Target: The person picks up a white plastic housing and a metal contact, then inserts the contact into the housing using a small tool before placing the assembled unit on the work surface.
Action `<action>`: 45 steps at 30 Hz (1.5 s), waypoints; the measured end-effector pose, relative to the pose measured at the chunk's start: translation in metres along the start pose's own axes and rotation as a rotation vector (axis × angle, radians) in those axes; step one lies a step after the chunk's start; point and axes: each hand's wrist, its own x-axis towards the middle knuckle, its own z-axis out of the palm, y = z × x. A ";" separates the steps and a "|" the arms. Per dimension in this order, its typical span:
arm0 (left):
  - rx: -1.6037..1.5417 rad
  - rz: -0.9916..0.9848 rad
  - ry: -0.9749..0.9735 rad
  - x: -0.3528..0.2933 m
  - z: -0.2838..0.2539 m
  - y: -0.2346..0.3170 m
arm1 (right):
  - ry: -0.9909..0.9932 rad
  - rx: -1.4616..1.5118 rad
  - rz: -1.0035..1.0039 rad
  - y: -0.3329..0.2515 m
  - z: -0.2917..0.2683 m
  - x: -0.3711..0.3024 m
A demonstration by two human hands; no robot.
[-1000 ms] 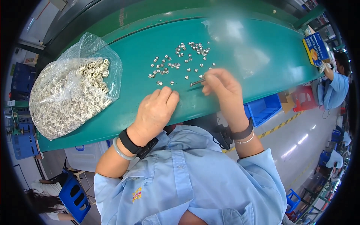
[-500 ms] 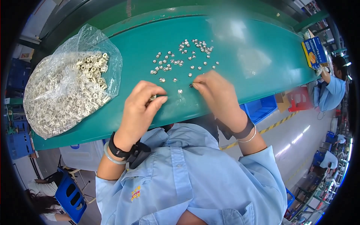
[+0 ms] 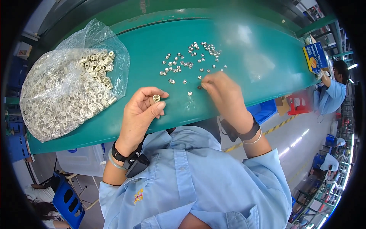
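Observation:
My left hand is raised over the near edge of the green table and pinches a small pale ring-shaped part between thumb and fingers. My right hand rests on the table with its fingertips pressed on something small at the near side of several scattered small silvery parts; what it holds is hidden. One loose part lies between the two hands.
A clear plastic bag full of pale ring-shaped parts lies on the table's left. A blue box stands at the far right edge, where another person in a blue shirt works. Blue crates sit below the table.
My left hand has lifted off the table and turned, now showing a ring part in its fingertips. My right hand has stayed at the edge of the scattered parts.

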 end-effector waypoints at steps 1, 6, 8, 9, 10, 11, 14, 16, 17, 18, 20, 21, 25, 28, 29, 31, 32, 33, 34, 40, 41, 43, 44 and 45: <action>-0.039 -0.009 0.001 0.000 0.001 -0.001 | 0.001 -0.002 0.000 0.000 0.000 0.000; -0.126 -0.021 0.004 -0.001 0.004 -0.001 | 0.035 -0.036 -0.059 -0.002 -0.001 0.002; -0.131 -0.018 0.006 -0.001 0.004 -0.001 | 0.033 -0.055 -0.068 -0.003 -0.002 0.003; -0.151 -0.022 -0.008 -0.001 0.005 -0.001 | 0.033 -0.056 -0.069 -0.003 -0.001 0.003; -0.171 -0.026 -0.021 -0.001 0.005 -0.001 | 0.032 -0.061 -0.058 -0.003 -0.001 0.002; -0.189 -0.028 -0.031 -0.002 0.005 0.000 | 0.030 -0.063 -0.050 -0.004 0.000 0.003; -0.191 0.032 -0.023 -0.001 0.007 -0.003 | 0.028 -0.016 -0.032 -0.006 -0.002 0.002; -0.190 0.065 -0.015 0.000 0.009 -0.005 | 0.023 0.075 -0.003 -0.009 -0.006 0.000; -0.186 0.079 -0.021 0.000 0.010 -0.005 | 0.022 0.080 -0.009 -0.012 -0.008 0.001; -0.182 0.092 -0.028 0.000 0.011 -0.006 | 0.013 0.179 0.038 -0.017 -0.010 0.001; -0.175 0.109 -0.029 0.001 0.012 -0.007 | -0.009 0.377 0.132 -0.027 -0.016 0.003; -0.154 0.125 -0.027 0.002 0.014 -0.008 | -0.009 0.379 0.128 -0.032 -0.018 0.004; -0.100 0.165 -0.008 0.004 0.021 -0.011 | -0.014 0.467 0.052 -0.050 -0.019 0.010; -0.074 0.172 0.016 0.004 0.023 -0.011 | -0.055 0.355 -0.098 -0.054 -0.019 0.015; -0.040 0.179 0.014 0.004 0.023 -0.012 | -0.056 0.356 -0.100 -0.055 -0.018 0.017; 0.027 0.194 0.007 0.005 0.021 -0.013 | -0.036 0.337 -0.137 -0.054 -0.014 0.018; 0.027 0.194 0.007 0.005 0.022 -0.013 | -0.025 0.327 -0.154 -0.054 -0.013 0.018; 0.076 0.219 0.011 0.005 0.022 -0.013 | -0.026 0.326 -0.154 -0.054 -0.012 0.018; 0.125 0.243 0.015 0.005 0.022 -0.012 | -0.033 0.327 -0.144 -0.054 -0.010 0.018; 0.211 0.285 0.019 0.006 0.025 -0.010 | -0.029 0.305 -0.154 -0.053 -0.005 0.019; 0.214 0.290 0.017 0.006 0.025 -0.011 | -0.029 0.305 -0.153 -0.053 -0.004 0.019; 0.220 0.298 0.012 0.006 0.025 -0.011 | -0.036 0.289 -0.164 -0.053 -0.004 0.019; 0.220 0.299 0.012 0.006 0.025 -0.011 | -0.039 0.280 -0.169 -0.053 -0.004 0.019; 0.215 0.294 0.013 0.006 0.025 -0.011 | -0.039 0.280 -0.169 -0.053 -0.003 0.019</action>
